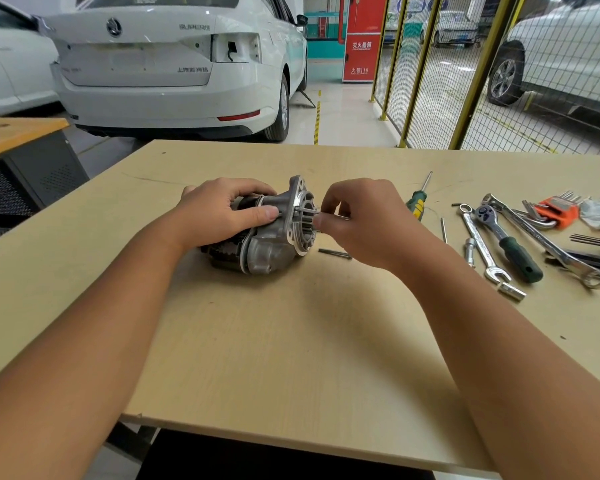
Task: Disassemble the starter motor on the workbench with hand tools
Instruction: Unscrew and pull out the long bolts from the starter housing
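Your left forearm reaches in from lower left, wrist straight. Your left hand point(222, 213) palm down, fingers curled over top, thumb pressed along near side, gripping. Your right forearm comes in from lower right, wrist bent slightly inward. Your right hand point(364, 221) knuckles up, thumb and forefinger pinched together at tips, other fingers curled loosely.

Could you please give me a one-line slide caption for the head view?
Left hand steadies the starter motor while the right hand pinches a long bolt at its flange.
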